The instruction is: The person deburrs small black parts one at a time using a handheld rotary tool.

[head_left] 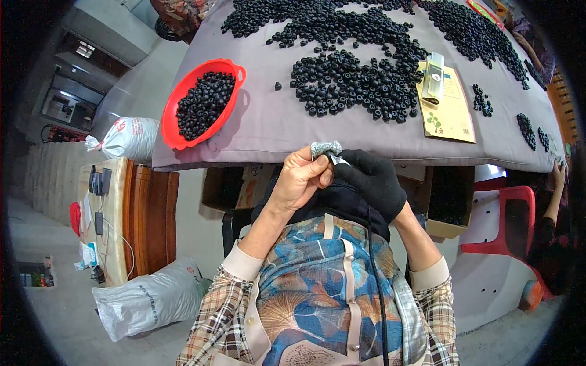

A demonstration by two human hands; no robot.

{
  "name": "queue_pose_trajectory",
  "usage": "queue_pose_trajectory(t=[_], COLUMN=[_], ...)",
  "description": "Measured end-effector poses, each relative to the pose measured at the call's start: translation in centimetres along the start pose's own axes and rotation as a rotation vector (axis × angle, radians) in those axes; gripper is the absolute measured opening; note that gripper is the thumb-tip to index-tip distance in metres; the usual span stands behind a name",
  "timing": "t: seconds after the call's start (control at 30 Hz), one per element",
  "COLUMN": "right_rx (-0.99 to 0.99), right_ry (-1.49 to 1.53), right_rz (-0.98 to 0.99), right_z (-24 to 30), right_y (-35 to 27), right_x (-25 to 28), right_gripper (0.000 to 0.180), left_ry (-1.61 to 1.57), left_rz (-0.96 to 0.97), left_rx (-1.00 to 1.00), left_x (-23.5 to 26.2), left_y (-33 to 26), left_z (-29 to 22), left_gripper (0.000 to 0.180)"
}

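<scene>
Small dark piece point(330, 156), form unclear, sits pinched between thumb and grey-sleeved forefinger of the left hand point(299, 180), at the near edge of the table point(259, 137). We find the black-gloved right hand point(371, 182) closed beside it on a pale shiny sliver point(339, 160). Leftward, we note a red basket point(171, 117) of black pieces point(206, 104).
</scene>
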State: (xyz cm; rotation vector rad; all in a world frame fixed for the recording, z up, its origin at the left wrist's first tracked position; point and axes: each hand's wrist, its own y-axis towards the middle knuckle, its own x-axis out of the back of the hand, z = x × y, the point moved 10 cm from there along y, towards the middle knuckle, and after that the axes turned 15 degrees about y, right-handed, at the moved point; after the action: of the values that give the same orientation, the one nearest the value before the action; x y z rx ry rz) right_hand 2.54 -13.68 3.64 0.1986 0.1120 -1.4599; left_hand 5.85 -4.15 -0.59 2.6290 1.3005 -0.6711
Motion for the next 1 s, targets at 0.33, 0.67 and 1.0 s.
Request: queue_pose_trajectory(t=[0.33, 0.67, 1.0], right_rx=[0.027, 0.268, 0.026], right_ry=[-0.044, -0.278, -0.059], right_rz=[-0.025, 0.057, -0.028], right_z=[0.1, 1.8, -0.2], right_y=[-0.1, -0.2, 0.1], right_x=[0.1, -0.8, 0.3], right_gripper=[0.021, 0.018, 0.021], left_ry=[-0.023, 0.027, -0.039], left_rz=[0.013, -0.002, -0.008], left_rx=[0.004, -0.001, 0.024], left_x=[-0.1, 0.1, -0.1], left_y=[0.0, 0.0, 0.0], left_z=[0.1, 0.3, 0.2], left_gripper=[0.018, 0.018, 0.017])
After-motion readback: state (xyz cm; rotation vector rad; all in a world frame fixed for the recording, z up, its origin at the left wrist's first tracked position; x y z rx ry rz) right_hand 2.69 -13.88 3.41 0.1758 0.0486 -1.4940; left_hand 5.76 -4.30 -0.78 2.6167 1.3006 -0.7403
